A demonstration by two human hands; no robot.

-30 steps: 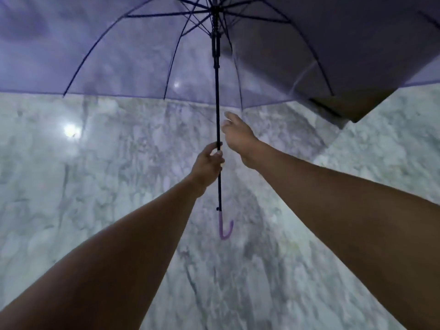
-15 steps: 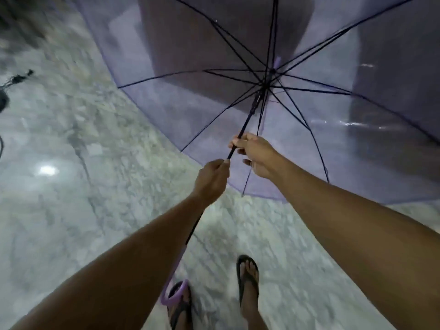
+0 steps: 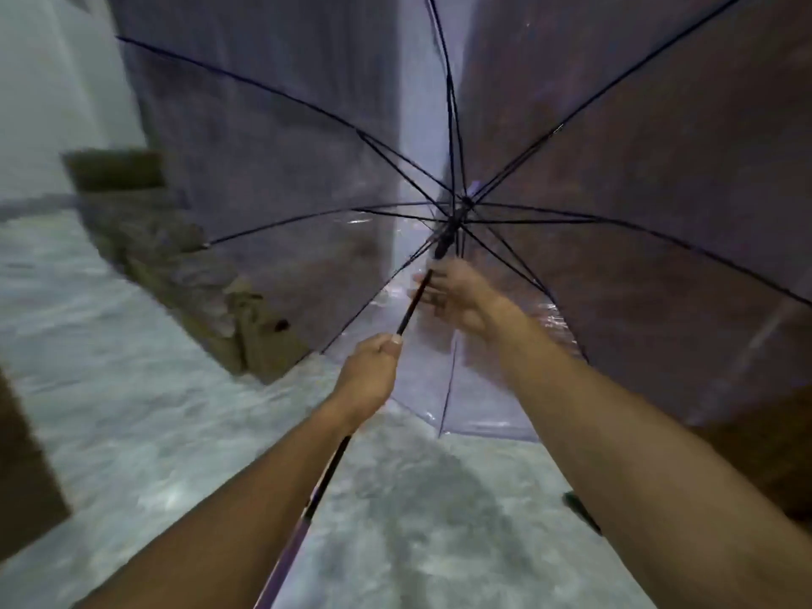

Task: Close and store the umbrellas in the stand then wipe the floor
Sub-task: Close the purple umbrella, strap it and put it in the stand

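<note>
A clear purple umbrella [image 3: 272, 178] is spread open in front of me, its black ribs fanning out from the hub. The black shaft [image 3: 415, 301] slants down toward me, and its purple handle end runs off the lower edge. My left hand [image 3: 371, 373] grips the shaft partway down. My right hand [image 3: 457, 294] is higher, beside the shaft just below the black runner [image 3: 444, 241]; it is blurred and its fingers look loosely spread around the shaft. No umbrella stand is in view.
Grey marble floor [image 3: 132, 389] lies below. A brown stone step or ledge [image 3: 184, 274] runs along the left behind the canopy, with a pale wall [image 3: 44, 90] above it. A small dark green object [image 3: 580, 509] lies on the floor at the right.
The view has swung upward, so my feet are out of sight. The umbrella has tilted more upright and toward the wall. My right hand has slid up the shaft toward the runner.
</note>
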